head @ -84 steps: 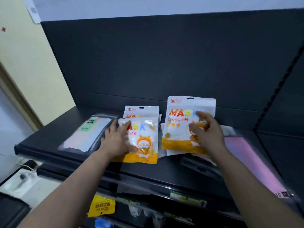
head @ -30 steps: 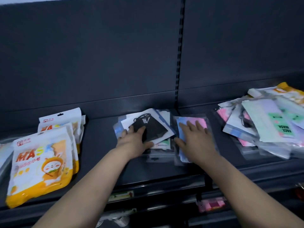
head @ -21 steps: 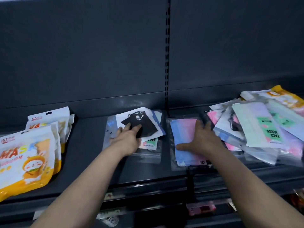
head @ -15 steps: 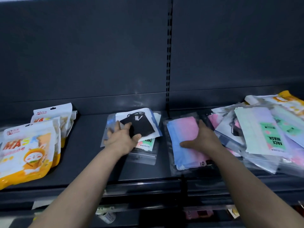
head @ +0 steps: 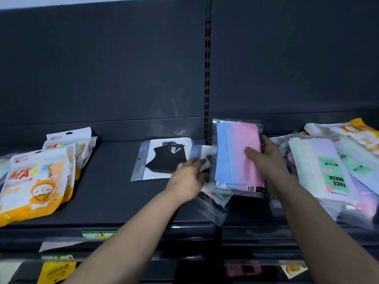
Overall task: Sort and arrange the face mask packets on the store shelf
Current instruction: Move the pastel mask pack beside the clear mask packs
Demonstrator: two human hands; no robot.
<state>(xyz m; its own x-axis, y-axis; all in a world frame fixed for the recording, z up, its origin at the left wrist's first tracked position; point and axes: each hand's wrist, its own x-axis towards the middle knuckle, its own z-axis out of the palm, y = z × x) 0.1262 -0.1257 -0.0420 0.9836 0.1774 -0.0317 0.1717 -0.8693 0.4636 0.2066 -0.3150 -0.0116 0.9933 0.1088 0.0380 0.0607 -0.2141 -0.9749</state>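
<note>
orange mask pouches (head: 34,181) at frame left, jumbled pile (head: 320,171) at frame right. at centre, the right hand (head: 266,158) pinches a blue-pink packet (head: 231,160), tilted up; the left hand (head: 186,179) is blurred, its grip unclear.

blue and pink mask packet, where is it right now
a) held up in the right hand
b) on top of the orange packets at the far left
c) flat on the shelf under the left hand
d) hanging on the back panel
a: the right hand grips the blue and pink packet at its right edge, thumb on the front, tilting it up off the shelf, while the left hand is at the other packets beside it.
</note>
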